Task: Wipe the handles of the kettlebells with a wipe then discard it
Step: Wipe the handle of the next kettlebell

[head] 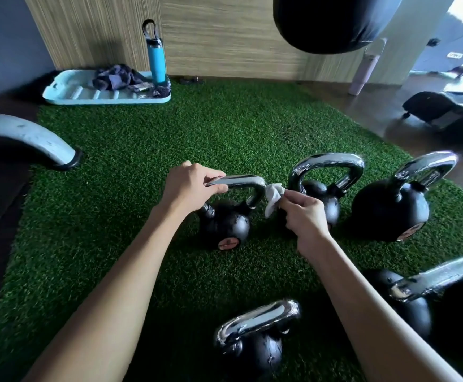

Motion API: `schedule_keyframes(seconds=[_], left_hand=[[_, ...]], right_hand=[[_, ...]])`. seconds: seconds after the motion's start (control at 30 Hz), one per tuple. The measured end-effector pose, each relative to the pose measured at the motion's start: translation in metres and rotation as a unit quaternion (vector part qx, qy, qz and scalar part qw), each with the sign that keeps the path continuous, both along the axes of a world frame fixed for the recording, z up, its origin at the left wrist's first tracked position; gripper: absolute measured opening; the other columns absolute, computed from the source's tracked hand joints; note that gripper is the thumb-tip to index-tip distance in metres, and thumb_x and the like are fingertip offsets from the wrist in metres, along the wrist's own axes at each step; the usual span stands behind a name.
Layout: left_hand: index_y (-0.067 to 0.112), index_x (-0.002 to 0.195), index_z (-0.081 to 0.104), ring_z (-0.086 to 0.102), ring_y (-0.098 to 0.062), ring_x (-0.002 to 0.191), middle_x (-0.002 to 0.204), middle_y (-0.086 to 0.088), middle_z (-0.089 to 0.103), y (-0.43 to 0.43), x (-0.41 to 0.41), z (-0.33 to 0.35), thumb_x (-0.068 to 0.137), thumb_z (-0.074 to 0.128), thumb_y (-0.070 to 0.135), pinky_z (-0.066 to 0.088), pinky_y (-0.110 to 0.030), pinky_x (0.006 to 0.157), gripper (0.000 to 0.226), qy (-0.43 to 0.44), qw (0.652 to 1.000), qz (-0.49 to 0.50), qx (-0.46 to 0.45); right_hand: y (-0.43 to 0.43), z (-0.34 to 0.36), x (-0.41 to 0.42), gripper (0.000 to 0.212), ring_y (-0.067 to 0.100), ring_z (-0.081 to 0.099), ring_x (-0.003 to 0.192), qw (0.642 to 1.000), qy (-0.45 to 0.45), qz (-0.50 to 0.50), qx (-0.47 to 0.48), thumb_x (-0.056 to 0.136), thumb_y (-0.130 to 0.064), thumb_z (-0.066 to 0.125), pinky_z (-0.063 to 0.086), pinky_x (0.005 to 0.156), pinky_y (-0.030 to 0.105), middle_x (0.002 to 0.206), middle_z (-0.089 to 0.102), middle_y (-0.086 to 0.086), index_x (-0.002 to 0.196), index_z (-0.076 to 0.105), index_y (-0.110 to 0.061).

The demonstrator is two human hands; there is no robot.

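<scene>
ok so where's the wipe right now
In the head view, the wipe is pinched in the right hand, at the right corner of the handle held by the left hand.

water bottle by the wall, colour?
Teal water bottle with a dark lid; head view.

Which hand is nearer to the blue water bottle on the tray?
Left. The left hand grips a kettlebell handle, below the blue water bottle and only slightly to its right. The right hand, holding the wipe, sits lower and further right.

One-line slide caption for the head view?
Left hand steadies a kettlebell handle while right hand wipes it with a wipe.
</scene>
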State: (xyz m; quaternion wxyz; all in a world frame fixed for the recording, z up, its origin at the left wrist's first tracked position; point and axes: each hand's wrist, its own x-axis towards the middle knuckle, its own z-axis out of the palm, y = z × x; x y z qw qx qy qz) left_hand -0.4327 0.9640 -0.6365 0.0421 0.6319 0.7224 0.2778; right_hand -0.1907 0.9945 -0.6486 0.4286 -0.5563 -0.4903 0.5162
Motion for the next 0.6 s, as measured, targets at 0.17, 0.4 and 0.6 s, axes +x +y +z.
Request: schedule_keyframes(seconds=[0.17, 0.4, 0.6], left_hand=[[0.04, 0.122, 0.07, 0.051, -0.003, 0.074, 0.104, 0.005, 0.075, -0.007, 0.004, 0.014, 0.076, 0.08, 0.052, 0.046, -0.024, 0.066, 0.049, -0.023, 0.998, -0.044, 0.032], [0.023, 0.12, 0.073, 0.06, 0.019, 0.097, 0.108, 0.017, 0.07, -0.043, 0.014, 0.005, 0.077, 0.082, 0.036, 0.035, 0.003, 0.085, 0.046, -0.152, 0.975, -0.131, 0.098], [0.025, 0.116, 0.075, 0.075, -0.016, 0.08, 0.106, 0.014, 0.076, -0.052, -0.006, -0.016, 0.084, 0.079, 0.043, 0.059, -0.037, 0.079, 0.037, -0.216, 0.96, -0.069, 0.163]], right_hand=[[-0.014, 0.017, -0.022, 0.018, -0.005, 0.049, 0.039, 1.0, -0.005, 0.019, 0.003, 0.084, -0.026, 0.08, 0.036, 0.044, 0.011, 0.068, 0.068, -0.017, 0.102, 0.079, -0.024], [-0.03, 0.035, -0.043, 0.007, -0.003, 0.058, 0.045, 0.992, 0.048, 0.111, -0.017, 0.084, -0.011, 0.079, 0.042, 0.043, 0.012, 0.063, 0.07, -0.012, 0.09, 0.076, -0.011], [-0.007, 0.044, -0.046, 0.025, -0.001, 0.064, 0.072, 0.952, -0.223, 0.156, 0.14, 0.084, -0.024, 0.08, 0.046, 0.059, 0.006, 0.099, 0.073, -0.016, 0.108, 0.078, -0.027]])
